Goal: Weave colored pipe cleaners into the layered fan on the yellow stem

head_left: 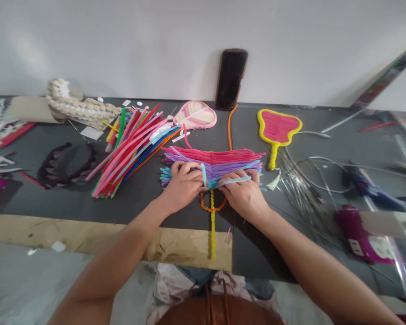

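Pipe-cleaner mat (216, 162) lies mid-table, above a yellow stem (212, 225). Its near edge is clamped under the curled left hand (184, 184); the right hand (245, 194), also curled, seems to pinch a blue strand (235, 181). A slackened grip could let the stacked rows spring apart.

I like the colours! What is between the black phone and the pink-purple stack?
In the head view, an orange pipe cleaner lies between phone and stack.

Lower edge of woven piece (216, 163) hidden under fingers of left hand (183, 186) & right hand (245, 194); top of orange loop (205, 208) lost btwn fingertips.
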`<state>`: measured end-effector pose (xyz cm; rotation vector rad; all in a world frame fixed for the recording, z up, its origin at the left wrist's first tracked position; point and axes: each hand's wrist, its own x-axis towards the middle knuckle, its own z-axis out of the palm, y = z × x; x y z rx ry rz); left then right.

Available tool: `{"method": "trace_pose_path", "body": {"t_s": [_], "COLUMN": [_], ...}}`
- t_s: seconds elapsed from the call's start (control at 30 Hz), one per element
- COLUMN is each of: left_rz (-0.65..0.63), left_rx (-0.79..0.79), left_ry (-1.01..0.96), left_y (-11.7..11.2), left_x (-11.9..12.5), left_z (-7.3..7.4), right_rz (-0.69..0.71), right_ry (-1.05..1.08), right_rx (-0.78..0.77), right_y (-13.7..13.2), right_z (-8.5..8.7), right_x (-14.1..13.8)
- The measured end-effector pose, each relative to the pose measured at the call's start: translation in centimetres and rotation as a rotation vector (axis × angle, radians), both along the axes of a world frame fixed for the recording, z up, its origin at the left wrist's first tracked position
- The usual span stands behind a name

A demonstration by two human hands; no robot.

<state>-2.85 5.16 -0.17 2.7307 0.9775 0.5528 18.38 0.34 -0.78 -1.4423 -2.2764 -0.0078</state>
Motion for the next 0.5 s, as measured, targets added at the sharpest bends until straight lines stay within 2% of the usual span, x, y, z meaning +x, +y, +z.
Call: {"method": "trace_pose_path", "body": {"t_s": [0.3, 0.5], "left_rz": [0.054, 0.078], "left_rx": [0.046, 0.032], "left_ry": [-0.002, -0.025], "left_y": [-0.31, -0.51], "left_x": [0.55, 0.92], "left_z": [-0.71, -0.78], "right_rz": [0.005, 0.006], "right_ry": [-0.012, 0.006], "right_rx": [-0.002, 0.067], "right_y": [0.12, 0.26], "right_z": [-0.38, -0.69], "right_x": [-0.45, -0.64]}}
